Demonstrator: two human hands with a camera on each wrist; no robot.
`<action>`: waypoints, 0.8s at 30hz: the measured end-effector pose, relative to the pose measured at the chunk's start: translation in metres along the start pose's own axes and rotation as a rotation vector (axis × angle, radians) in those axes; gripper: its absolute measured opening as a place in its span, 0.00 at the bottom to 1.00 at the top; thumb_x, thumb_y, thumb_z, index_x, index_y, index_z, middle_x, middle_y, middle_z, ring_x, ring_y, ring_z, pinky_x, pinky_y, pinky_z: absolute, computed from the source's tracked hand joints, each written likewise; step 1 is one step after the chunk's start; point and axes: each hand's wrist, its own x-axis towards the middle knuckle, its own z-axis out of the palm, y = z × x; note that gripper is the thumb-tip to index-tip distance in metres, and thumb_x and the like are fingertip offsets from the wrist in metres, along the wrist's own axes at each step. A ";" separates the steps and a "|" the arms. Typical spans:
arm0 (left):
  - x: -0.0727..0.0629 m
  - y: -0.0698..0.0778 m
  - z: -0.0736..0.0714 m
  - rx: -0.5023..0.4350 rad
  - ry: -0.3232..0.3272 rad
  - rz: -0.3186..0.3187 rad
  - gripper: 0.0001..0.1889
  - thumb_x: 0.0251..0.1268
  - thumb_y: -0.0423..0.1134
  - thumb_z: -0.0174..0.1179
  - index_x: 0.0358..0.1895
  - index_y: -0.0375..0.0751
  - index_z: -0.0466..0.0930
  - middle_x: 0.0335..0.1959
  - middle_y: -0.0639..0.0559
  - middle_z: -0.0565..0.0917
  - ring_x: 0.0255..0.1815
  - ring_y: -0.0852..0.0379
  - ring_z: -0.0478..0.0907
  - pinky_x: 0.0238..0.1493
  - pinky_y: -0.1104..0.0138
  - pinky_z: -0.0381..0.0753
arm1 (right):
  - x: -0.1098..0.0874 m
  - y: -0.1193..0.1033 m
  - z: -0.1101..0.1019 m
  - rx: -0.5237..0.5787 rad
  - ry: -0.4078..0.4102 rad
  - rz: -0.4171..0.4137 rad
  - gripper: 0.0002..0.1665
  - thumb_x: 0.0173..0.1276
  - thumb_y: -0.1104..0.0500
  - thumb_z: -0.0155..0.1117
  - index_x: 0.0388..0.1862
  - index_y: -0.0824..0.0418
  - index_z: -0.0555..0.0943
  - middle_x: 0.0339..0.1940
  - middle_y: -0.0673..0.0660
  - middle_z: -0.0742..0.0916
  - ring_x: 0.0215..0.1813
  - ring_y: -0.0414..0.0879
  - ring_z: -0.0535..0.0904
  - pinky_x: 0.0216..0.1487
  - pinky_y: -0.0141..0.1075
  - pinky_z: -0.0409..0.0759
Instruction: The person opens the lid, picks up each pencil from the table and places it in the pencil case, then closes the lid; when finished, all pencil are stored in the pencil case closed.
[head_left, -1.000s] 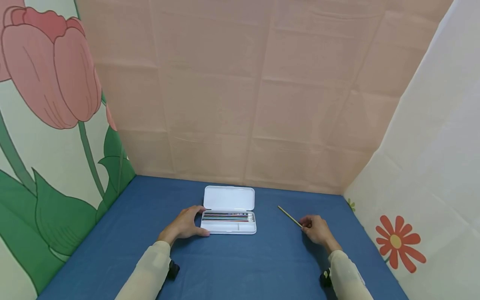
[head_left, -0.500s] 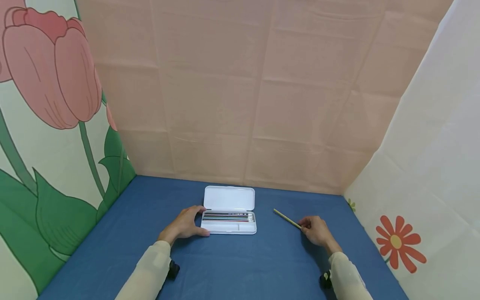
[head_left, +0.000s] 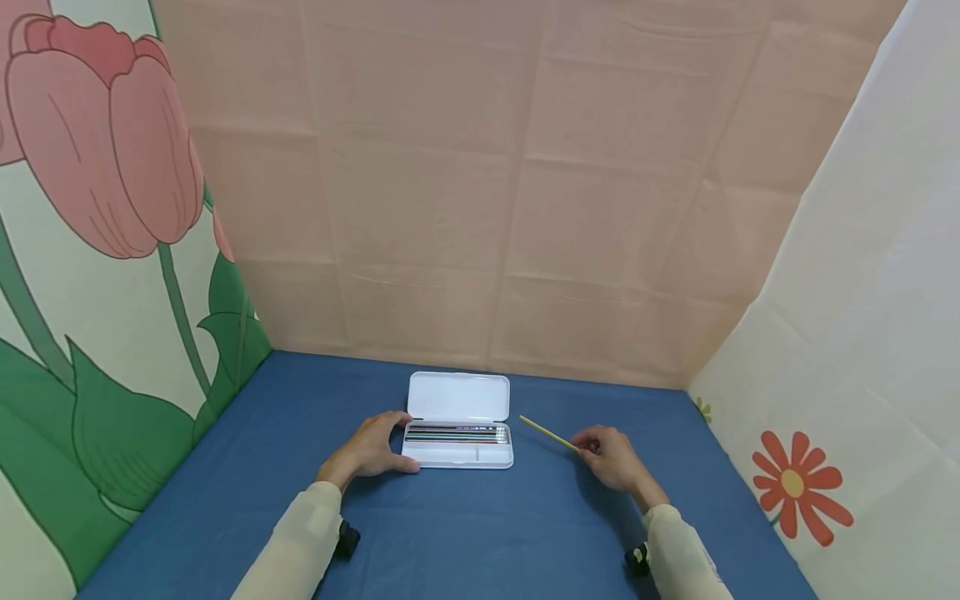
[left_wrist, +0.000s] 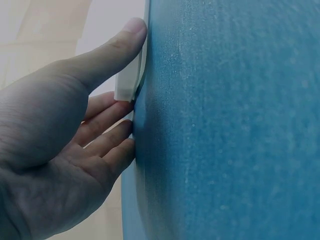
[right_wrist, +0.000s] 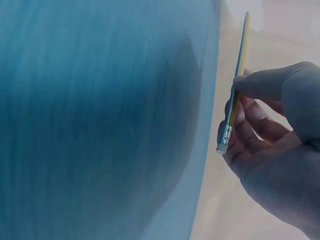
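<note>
A white pencil case (head_left: 442,457) lies on the blue cloth with its lid (head_left: 458,396) laid back behind it. Several pencils (head_left: 453,434) sit side by side in its rear compartment. At the case's left end my left hand (head_left: 366,450) holds it, thumb at the front corner and fingers at the back. My right hand (head_left: 618,462) pinches a yellow pencil (head_left: 548,432) between thumb and fingers, right of the case. Its eraser end (right_wrist: 222,148) points back toward the palm in the right wrist view, and the far end reaches toward the case, apart from it.
Blue cloth (head_left: 480,533) covers the table. A beige cloth wall (head_left: 517,208) rises behind, a tulip-print panel (head_left: 105,167) stands left, and a white floral curtain (head_left: 862,375) hangs right. Both wrists wear small black devices.
My right hand has moved left with the pencil, bringing its far end close to the case's right side. The left hand and the case have stayed put.
</note>
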 end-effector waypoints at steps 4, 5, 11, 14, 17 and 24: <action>0.001 -0.001 0.000 0.001 0.001 0.004 0.50 0.55 0.51 0.90 0.80 0.42 0.76 0.82 0.35 0.77 0.85 0.29 0.71 0.83 0.29 0.72 | 0.001 -0.011 0.007 0.000 -0.007 -0.045 0.10 0.81 0.67 0.70 0.52 0.57 0.94 0.45 0.52 0.90 0.44 0.42 0.81 0.42 0.35 0.80; 0.001 -0.001 0.000 0.000 0.002 0.004 0.50 0.55 0.51 0.90 0.80 0.42 0.76 0.82 0.35 0.77 0.85 0.29 0.71 0.83 0.29 0.72 | 0.002 -0.014 0.009 -0.003 -0.007 -0.061 0.10 0.81 0.68 0.71 0.52 0.57 0.94 0.44 0.51 0.90 0.44 0.41 0.81 0.43 0.36 0.81; 0.001 -0.002 0.001 -0.001 0.001 0.011 0.50 0.55 0.51 0.90 0.80 0.42 0.76 0.82 0.35 0.78 0.84 0.30 0.72 0.83 0.30 0.72 | 0.009 -0.031 0.022 -0.034 -0.032 -0.156 0.10 0.80 0.68 0.71 0.51 0.57 0.94 0.42 0.50 0.90 0.43 0.40 0.81 0.44 0.36 0.82; 0.001 -0.003 0.001 -0.003 0.002 0.011 0.50 0.55 0.51 0.90 0.80 0.41 0.76 0.82 0.35 0.78 0.84 0.30 0.72 0.83 0.30 0.73 | 0.014 -0.040 0.029 -0.047 -0.035 -0.174 0.10 0.79 0.69 0.71 0.50 0.58 0.94 0.41 0.49 0.89 0.43 0.39 0.80 0.44 0.36 0.81; 0.001 -0.003 0.001 -0.003 0.002 0.014 0.49 0.55 0.51 0.90 0.80 0.41 0.76 0.81 0.36 0.78 0.84 0.30 0.73 0.83 0.30 0.73 | 0.018 -0.047 0.037 -0.068 -0.030 -0.193 0.11 0.78 0.71 0.71 0.49 0.59 0.94 0.39 0.48 0.89 0.42 0.39 0.79 0.44 0.35 0.81; 0.002 -0.003 0.001 -0.007 -0.003 0.009 0.50 0.55 0.51 0.90 0.80 0.41 0.76 0.82 0.35 0.77 0.84 0.29 0.71 0.83 0.29 0.72 | 0.027 -0.069 0.053 -0.085 -0.039 -0.246 0.12 0.79 0.71 0.69 0.50 0.60 0.95 0.40 0.48 0.88 0.42 0.40 0.78 0.45 0.37 0.81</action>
